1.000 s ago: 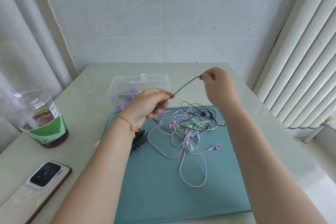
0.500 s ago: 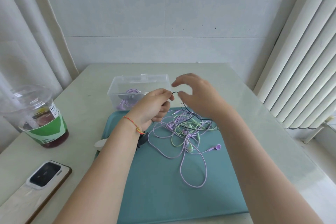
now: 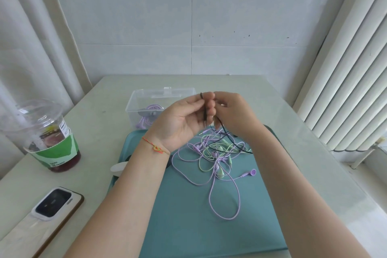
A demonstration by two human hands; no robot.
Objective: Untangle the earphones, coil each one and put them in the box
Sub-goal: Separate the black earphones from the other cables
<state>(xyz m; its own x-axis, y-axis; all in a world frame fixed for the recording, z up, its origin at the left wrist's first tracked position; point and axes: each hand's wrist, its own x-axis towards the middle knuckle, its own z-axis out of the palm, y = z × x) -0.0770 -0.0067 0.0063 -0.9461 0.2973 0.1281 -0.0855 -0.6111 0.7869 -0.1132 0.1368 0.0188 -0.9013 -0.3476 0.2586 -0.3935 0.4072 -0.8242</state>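
Observation:
My left hand (image 3: 178, 119) and my right hand (image 3: 232, 115) meet above the far edge of a teal tray (image 3: 188, 226). Both pinch the black earphone cable (image 3: 204, 111), folded into a short upright loop between the fingers. Its loose end trails down to the right over the tray. Below the hands lies a tangle of purple and pale green earphones (image 3: 215, 157). A clear plastic box (image 3: 146, 102) stands just beyond the tray, with a coiled purple earphone (image 3: 154, 109) inside it.
An iced drink cup (image 3: 50, 136) with a green sleeve stands at the left. A phone (image 3: 52, 203) lies near the table's front left. A black object and a white one sit at the tray's left edge, partly hidden by my left forearm. Blinds hang at the right.
A second ago the hands held the black cable stretched apart. They have come together, and the cable is now folded into a loop between both hands.

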